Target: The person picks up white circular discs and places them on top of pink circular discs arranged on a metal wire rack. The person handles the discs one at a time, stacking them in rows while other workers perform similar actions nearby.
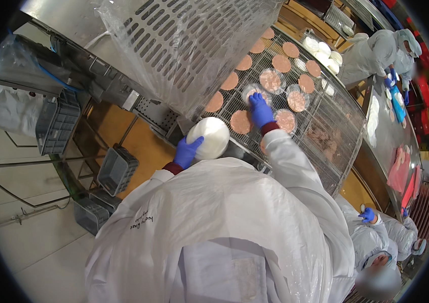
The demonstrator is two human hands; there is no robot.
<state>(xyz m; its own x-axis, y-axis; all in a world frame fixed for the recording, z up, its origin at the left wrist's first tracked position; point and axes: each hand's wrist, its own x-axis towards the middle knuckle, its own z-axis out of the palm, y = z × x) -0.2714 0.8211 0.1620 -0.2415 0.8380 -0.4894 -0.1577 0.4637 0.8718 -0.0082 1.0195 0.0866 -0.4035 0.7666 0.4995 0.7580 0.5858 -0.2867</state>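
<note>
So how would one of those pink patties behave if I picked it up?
A patty is probably floppy, since it looks thin and wide. It may tear easily, given its coarse, minced-looking surface. Lying flat on the belt, it seems unlikely to roll or tip.

Roughly fifteen flat, round, pink patties (281, 63) are lying on one grey wire-mesh conveyor (343, 108).
At least four clear, round, thin sheets (280, 89) are showing among them, one partly hidden; two blue-gloved hands, the left hand (188, 152) and the right hand (261, 112), are counting with one thick, round, white stack (212, 139); at least three grey, slotted plastic crates (59, 121) are standing leftward, some overlapping; and at least three white-clad people (368, 58) are appearing rightward.
</note>
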